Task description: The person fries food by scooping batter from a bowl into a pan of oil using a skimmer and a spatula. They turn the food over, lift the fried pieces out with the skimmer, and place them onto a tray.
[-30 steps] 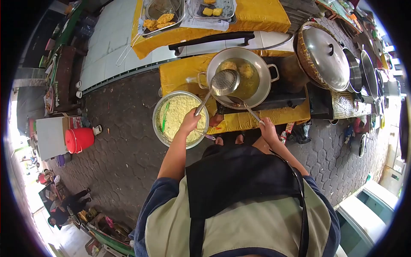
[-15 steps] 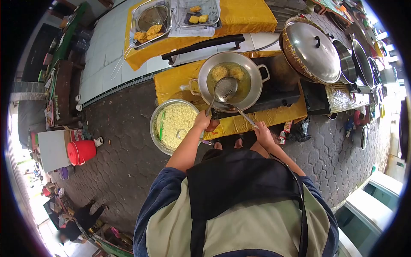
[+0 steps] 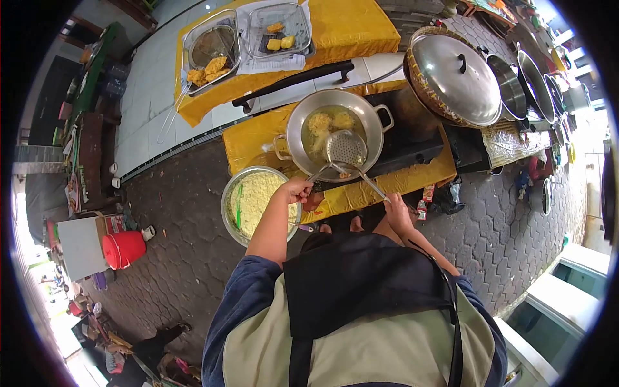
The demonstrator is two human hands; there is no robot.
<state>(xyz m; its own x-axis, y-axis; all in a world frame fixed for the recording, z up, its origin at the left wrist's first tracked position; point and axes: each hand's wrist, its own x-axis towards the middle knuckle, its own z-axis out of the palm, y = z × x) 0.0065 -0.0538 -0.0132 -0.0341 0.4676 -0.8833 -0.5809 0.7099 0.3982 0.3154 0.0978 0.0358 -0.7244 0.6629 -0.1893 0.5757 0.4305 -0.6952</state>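
since half a second ago the left hand [image 3: 295,191] has drawn in toward the body and swung the perforated skimmer [image 3: 345,148] rightward, so its round bowl now sits over the near right part of the wok [image 3: 293,143] rather than the middle. that hand is closed around the skimmer's handle, just above the rim of the steel bowl of yellow shredded mix [image 3: 256,193]. the right hand [image 3: 398,211] has barely shifted; it is closed on the end of a thin metal utensil [image 3: 369,182] whose far tip reaches the wok's near edge, right under the skimmer. whether that tip touches the oil cannot be told.

two pale yellow fritters [image 3: 319,122] float in the oil at the wok's far left side, apart from the skimmer. the wok stands on a dark stove [image 3: 412,138] over a yellow cloth. to its right lies a big domed lid [image 3: 454,79]; beyond, a tray of fried pieces [image 3: 207,68] sits on another yellow-covered table. a red bucket [image 3: 124,248] stands on the paving at left.
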